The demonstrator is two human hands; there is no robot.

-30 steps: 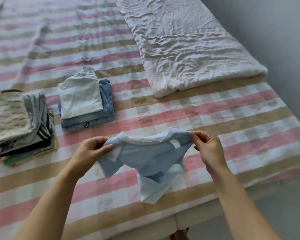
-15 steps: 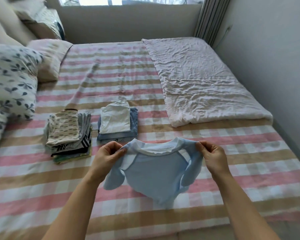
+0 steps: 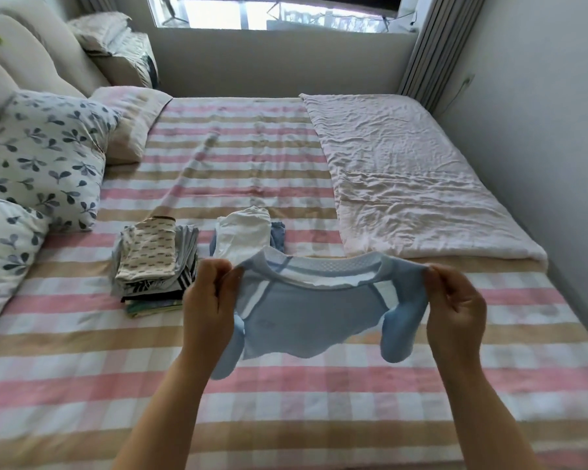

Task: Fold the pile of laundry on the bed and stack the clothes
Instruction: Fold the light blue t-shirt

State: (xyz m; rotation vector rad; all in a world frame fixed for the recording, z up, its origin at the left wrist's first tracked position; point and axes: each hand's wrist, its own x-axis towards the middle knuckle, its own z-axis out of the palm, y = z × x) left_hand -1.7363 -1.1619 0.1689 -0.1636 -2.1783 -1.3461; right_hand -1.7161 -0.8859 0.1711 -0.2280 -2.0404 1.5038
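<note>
A striped bed (image 3: 286, 395) beneath a window. Over its near part we hold a small light-blue shirt (image 3: 306, 317) in the air. Our left hand (image 3: 207, 300) and right hand (image 3: 455, 300) each pinch one shoulder. Behind it lie a tall folded stack (image 3: 150, 262) and a short folded stack (image 3: 243, 237), just beside each other.

Small light blue shirt (image 3: 306, 310) hangs spread by its shoulders, sleeves dangling, lower center. Behind it are two folded stacks: patterned-top stack (image 3: 150, 266) center left, white-top stack (image 3: 243, 237) just right of it.
</note>
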